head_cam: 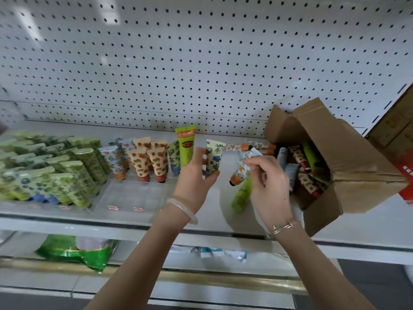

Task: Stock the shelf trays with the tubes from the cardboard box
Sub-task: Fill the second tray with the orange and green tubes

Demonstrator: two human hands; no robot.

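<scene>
tubes (214, 157) in hands | left hand (194, 175): one | right hand (269, 177): two

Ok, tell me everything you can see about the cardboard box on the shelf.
The cardboard box is plain brown corrugated card, creased and worn. It lies tipped over at the right end of the shelf, its open mouth facing left and its flaps splayed. Patterned tubes are piled inside, and a few spill out at the mouth.

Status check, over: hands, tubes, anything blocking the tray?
Left hand holds blue-leaf tube. Right hand pinches orange-print tube, green tube beneath. Cardboard box on its side, tubes inside. Clear tray front slots vacant, nothing blocking.
</scene>
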